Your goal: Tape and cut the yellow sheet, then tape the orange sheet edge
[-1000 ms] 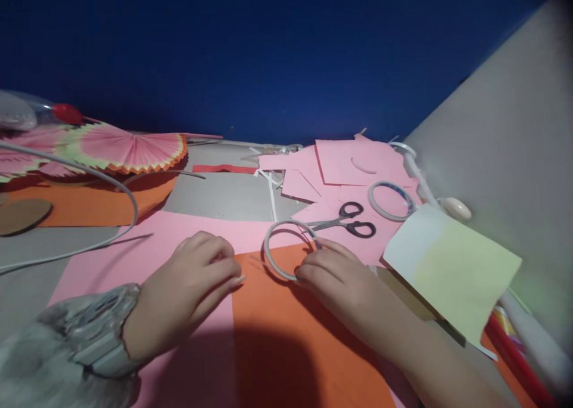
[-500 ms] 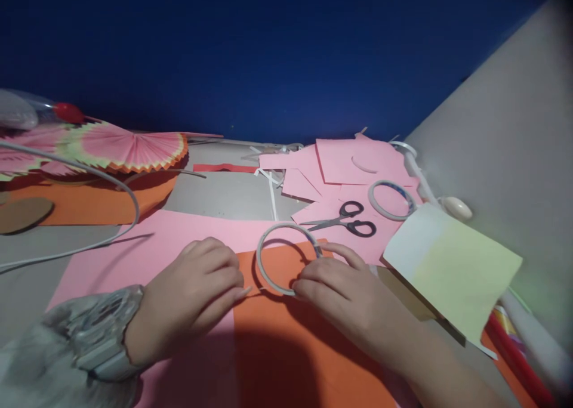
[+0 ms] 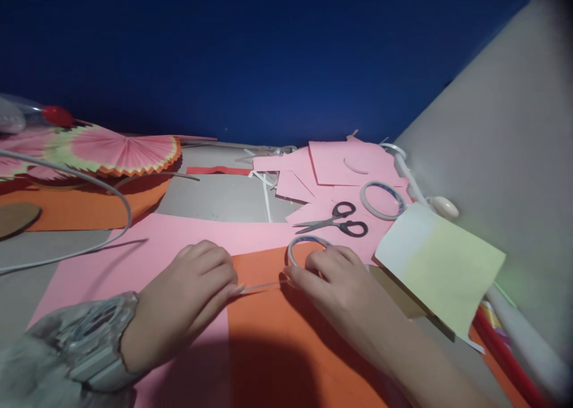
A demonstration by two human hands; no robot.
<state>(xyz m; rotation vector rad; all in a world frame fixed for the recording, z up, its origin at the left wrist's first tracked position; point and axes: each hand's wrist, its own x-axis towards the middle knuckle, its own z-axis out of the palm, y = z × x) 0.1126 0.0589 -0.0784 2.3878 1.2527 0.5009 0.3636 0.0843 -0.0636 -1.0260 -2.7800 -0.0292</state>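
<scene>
My right hand (image 3: 333,283) is closed on a thin roll of double-sided tape (image 3: 293,254), whose ring shows above the fingers. From the roll a narrow strip of tape (image 3: 264,287) stretches leftward to my left hand (image 3: 197,289), which pinches its end between thumb and finger. The strip runs across an orange paper sheet (image 3: 268,321), close to its upper part. Beneath the orange sheet lies a larger pink paper sheet (image 3: 179,235). My left wrist wears a watch over a grey sleeve.
Black-handled scissors (image 3: 333,220) and a second tape roll (image 3: 362,200) lie on pink paper offcuts (image 3: 290,178). At the right sits a pale yellow-green sheet (image 3: 452,265). Pleated paper fans (image 3: 120,151), a cardboard disc (image 3: 18,218) and a white cable (image 3: 128,208) are at the left.
The tape roll has moved right and tipped lower in my right hand, away from my left hand. A longer strip now spans between them. The view has shifted slightly.
</scene>
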